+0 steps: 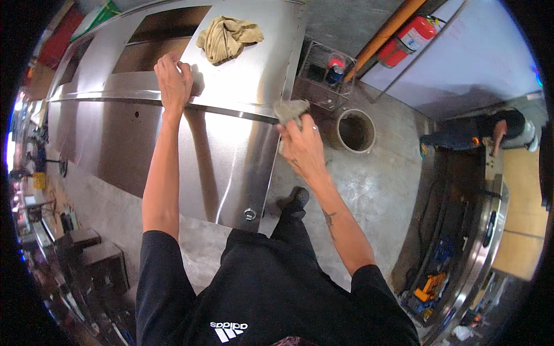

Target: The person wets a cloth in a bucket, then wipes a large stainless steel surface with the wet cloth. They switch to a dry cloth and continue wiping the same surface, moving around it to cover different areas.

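Observation:
A large stainless steel cabinet or counter (239,155) spans the space before me, with rectangular openings in its top and a small round lock or knob (250,214) low on its front panel. My right hand (304,147) is closed around a greyish rag (290,108) at the right end of the steel, by the corner where top and front meet. My left hand (173,83) is closed, its fingers curled, over the top beside an opening; anything inside it is hidden. Beyond lies a crumpled tan cloth (228,39) on the steel top.
A round bucket (356,131) stands on the concrete floor to the right, near a wire basket (326,75). A red fire extinguisher (408,40) is beside an orange post (384,37). Another person (479,131) works at the far right, by a workbench (522,202).

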`<action>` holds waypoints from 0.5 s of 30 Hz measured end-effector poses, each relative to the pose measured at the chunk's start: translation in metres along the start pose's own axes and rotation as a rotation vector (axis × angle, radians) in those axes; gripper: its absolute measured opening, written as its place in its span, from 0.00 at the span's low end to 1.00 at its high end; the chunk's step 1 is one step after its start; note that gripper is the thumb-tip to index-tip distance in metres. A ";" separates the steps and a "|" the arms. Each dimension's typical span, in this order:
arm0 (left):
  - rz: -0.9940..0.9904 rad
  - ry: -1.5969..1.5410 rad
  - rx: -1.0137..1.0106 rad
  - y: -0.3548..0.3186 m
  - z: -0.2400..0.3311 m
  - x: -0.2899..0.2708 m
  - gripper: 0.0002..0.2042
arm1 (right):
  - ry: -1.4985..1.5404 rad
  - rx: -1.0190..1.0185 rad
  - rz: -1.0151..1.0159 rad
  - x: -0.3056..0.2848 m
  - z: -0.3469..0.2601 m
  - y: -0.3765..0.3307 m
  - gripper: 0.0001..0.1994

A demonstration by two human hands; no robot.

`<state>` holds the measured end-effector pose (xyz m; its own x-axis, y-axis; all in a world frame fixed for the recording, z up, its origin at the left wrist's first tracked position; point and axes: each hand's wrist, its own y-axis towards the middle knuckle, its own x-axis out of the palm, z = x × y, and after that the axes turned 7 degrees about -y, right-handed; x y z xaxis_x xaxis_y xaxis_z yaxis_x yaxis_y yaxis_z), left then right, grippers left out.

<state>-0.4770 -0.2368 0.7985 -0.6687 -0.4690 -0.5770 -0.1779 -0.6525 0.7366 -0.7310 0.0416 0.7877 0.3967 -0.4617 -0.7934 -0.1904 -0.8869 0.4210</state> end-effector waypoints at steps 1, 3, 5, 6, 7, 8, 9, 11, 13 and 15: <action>-0.003 0.009 0.002 -0.001 0.000 0.000 0.15 | -0.006 -0.037 -0.018 0.001 0.001 0.008 0.07; -0.021 0.043 -0.003 -0.001 0.001 0.000 0.15 | 0.052 -0.047 -0.016 0.016 0.018 -0.004 0.08; -0.019 0.075 -0.001 0.001 -0.003 -0.003 0.15 | 0.128 -0.052 -0.064 0.016 0.028 -0.031 0.08; -0.018 0.081 0.005 -0.002 -0.006 -0.003 0.15 | 0.201 -0.037 -0.101 0.007 0.035 -0.045 0.08; -0.015 0.089 0.011 -0.003 -0.007 -0.003 0.15 | 0.253 0.048 -0.128 0.001 0.044 -0.061 0.08; -0.011 0.108 0.003 -0.003 -0.005 -0.001 0.16 | 0.300 0.124 -0.152 -0.005 0.057 -0.073 0.08; -0.006 0.127 -0.006 -0.002 -0.004 0.000 0.16 | 0.346 0.201 -0.178 -0.008 0.073 -0.078 0.09; 0.001 0.167 -0.048 -0.004 -0.004 -0.003 0.16 | 0.333 0.221 -0.167 -0.026 0.093 -0.059 0.11; -0.001 0.193 -0.102 -0.005 0.002 0.001 0.16 | 0.357 0.199 -0.146 -0.043 0.098 -0.035 0.12; 0.007 0.186 -0.133 -0.005 0.005 0.002 0.18 | 0.418 0.120 -0.105 -0.061 0.094 0.002 0.14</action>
<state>-0.4812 -0.2310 0.7956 -0.5229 -0.5671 -0.6364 -0.0692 -0.7159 0.6948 -0.8396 0.0659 0.7956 0.7437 -0.3450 -0.5726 -0.2227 -0.9355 0.2743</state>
